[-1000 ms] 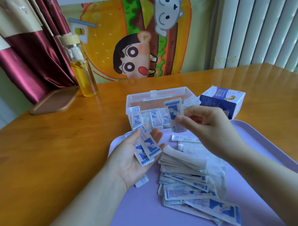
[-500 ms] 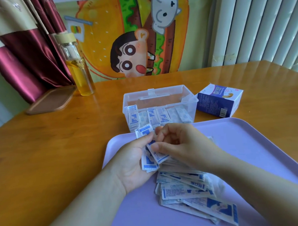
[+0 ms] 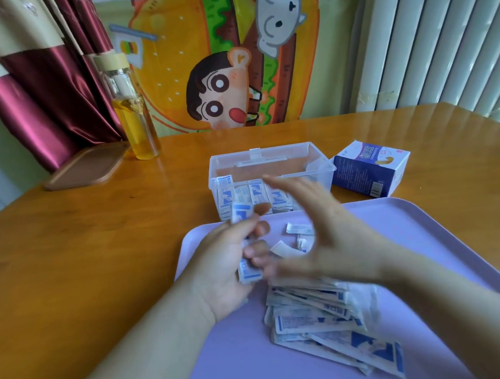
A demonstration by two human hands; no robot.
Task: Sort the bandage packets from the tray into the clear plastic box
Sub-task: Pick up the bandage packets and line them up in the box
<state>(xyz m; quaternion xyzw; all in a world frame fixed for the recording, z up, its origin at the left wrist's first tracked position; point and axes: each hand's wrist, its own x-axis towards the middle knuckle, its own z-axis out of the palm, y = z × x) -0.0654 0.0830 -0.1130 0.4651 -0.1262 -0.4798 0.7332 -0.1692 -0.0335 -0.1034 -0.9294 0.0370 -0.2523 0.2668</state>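
A lilac tray lies on the wooden table, with a pile of blue-and-white bandage packets on it. Behind it stands the clear plastic box, lid off, with several packets upright along its front wall. My left hand hovers over the tray's left part, its fingers curled round a small stack of packets. My right hand is blurred by motion, just right of the left hand and in front of the box. Its fingers are spread and I see no packet in it.
A blue-and-white cardboard bandage carton sits right of the clear box. A glass bottle of yellow liquid and a brown board stand at the table's back left. A few loose packets lie on the tray near the box.
Half a second ago my right hand pinched at the stack in my left hand. It has since come away with spread fingers, and the left fingers have curled round the stack.
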